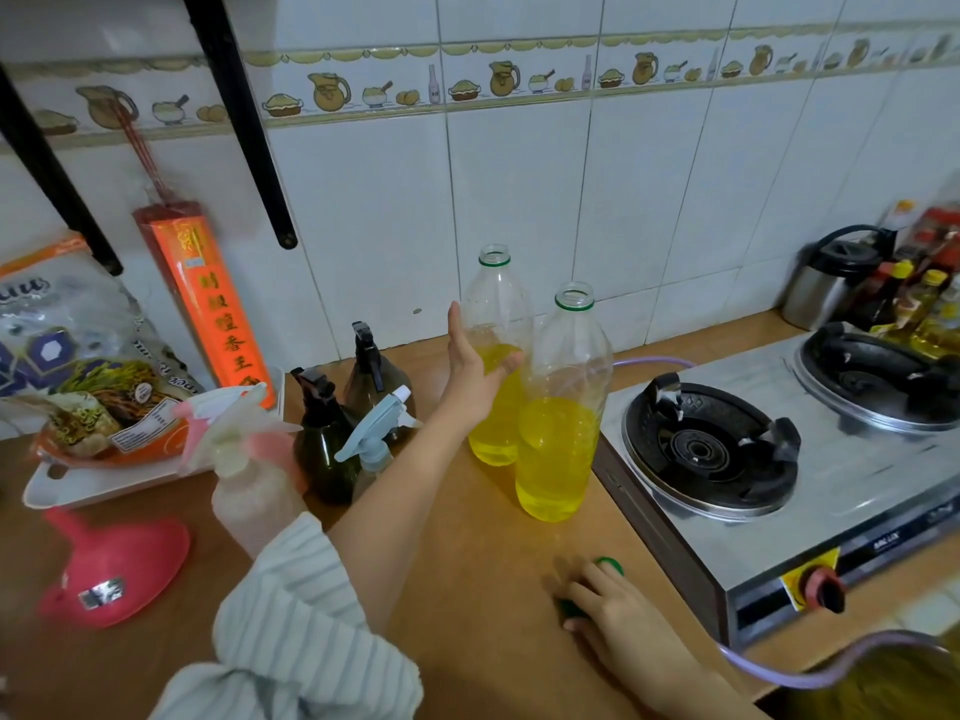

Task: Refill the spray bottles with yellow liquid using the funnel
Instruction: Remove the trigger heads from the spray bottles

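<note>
Two uncapped clear plastic bottles, rear one and front one, are standing mid-frame on the brown counter, each partly filled with yellow liquid. Left hand is spreading wide, fingers touching the rear bottle. Right hand, lower right, is resting over green caps; grip unclear. Pink plastic funnel is lying lower left, beside the spray bottles.

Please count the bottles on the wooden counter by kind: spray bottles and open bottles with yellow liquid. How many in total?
Spray bottles: 4 (pink-trigger frosted one, dark green one, dark brown one, pale blue-trigger clear one)
Open clear plastic bottles with yellow liquid: 2 (back, front)
Total: 6
</note>
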